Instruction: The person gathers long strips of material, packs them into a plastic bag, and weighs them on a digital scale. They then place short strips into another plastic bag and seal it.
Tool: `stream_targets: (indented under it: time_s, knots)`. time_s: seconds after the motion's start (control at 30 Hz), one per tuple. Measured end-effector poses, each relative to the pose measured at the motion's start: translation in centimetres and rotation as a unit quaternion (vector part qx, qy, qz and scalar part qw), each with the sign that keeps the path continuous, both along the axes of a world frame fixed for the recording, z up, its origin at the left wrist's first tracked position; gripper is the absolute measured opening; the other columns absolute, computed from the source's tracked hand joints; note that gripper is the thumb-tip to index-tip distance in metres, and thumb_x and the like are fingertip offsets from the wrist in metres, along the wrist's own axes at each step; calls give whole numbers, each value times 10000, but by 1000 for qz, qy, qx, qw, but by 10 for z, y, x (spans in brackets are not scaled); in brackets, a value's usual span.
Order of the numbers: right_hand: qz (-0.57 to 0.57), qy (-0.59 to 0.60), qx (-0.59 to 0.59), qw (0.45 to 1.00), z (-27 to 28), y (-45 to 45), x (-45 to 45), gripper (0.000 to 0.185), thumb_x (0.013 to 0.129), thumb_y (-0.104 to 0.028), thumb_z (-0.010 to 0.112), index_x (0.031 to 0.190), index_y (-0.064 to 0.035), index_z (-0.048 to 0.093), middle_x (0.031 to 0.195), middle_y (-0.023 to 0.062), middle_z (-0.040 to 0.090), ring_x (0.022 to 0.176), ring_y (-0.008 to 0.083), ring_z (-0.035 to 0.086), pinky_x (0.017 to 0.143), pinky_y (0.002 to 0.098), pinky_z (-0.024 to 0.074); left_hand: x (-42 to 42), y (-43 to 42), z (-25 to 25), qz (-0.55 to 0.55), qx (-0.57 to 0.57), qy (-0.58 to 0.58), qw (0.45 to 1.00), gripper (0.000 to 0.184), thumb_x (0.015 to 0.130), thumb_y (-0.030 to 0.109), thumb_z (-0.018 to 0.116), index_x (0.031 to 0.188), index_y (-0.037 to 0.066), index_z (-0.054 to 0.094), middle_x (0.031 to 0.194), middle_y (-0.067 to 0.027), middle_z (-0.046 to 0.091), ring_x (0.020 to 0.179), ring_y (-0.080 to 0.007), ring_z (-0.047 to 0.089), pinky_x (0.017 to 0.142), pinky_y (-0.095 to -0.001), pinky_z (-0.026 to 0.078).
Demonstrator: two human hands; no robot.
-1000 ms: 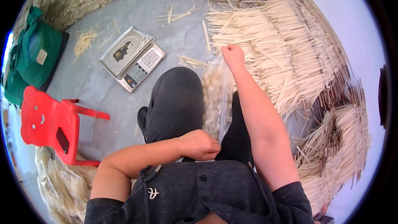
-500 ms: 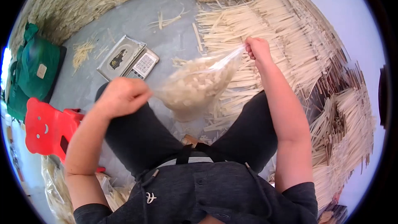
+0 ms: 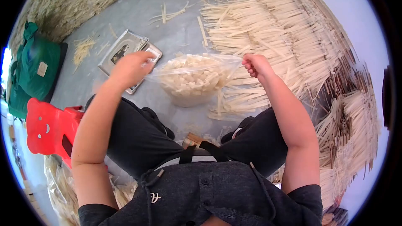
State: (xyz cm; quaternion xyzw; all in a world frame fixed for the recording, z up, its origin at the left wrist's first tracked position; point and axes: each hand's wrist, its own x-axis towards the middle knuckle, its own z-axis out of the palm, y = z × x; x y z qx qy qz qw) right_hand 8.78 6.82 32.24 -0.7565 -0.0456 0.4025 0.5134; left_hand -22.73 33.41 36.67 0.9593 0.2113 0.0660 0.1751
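Note:
A clear plastic bag (image 3: 192,77) filled with short pale cut pieces hangs between my hands, above the grey floor and in front of my knees. My left hand (image 3: 133,69) is closed on the bag's left top corner, partly over the scale behind it. At the opposite corner, my right hand (image 3: 256,65) pinches the bag with its fingers curled. The bag's upper edge is stretched nearly straight between the two hands.
A silver scale (image 3: 125,46) stands on the floor behind my left hand. Pale strips (image 3: 280,33) lie in rows at the right. A red chair (image 3: 50,127) and a green bag (image 3: 39,67) are at the left. Loose strips (image 3: 167,16) lie farther back.
The bag has come up from between my legs to in front of my knees and is spread sideways. My left hand has moved forward and left; my right hand has moved slightly right. My knees are apart.

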Motion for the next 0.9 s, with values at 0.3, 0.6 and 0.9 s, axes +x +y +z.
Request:
stream_targets:
  time_s: [0.3,0.6,0.9]
  knots:
    - [112,-373,-91,916,-2,-8,-4,193,843,-230,636,786,-45,631,654,65,613,557,205,582,528,332,471,72,-45,-84,-101,-28,-64,992,192,823,213,677,965,85,657,897,-87,617,885,-271,602,786,-384,498]
    - [322,-686,126,640,-12,53,-81,189,832,-200,661,993,-101,671,1018,83,651,1012,251,593,996,406,382,62,-41,-51,-82,-101,-105,986,106,825,155,677,894,76,680,833,-75,603,802,-261,600,706,-362,483]
    - [425,-659,136,606,-26,79,-82,86,831,-155,635,861,-79,607,866,68,588,866,272,567,816,383,435,66,-49,-57,-104,-91,-145,980,102,830,146,683,900,71,677,848,-69,611,840,-267,605,714,-365,485]
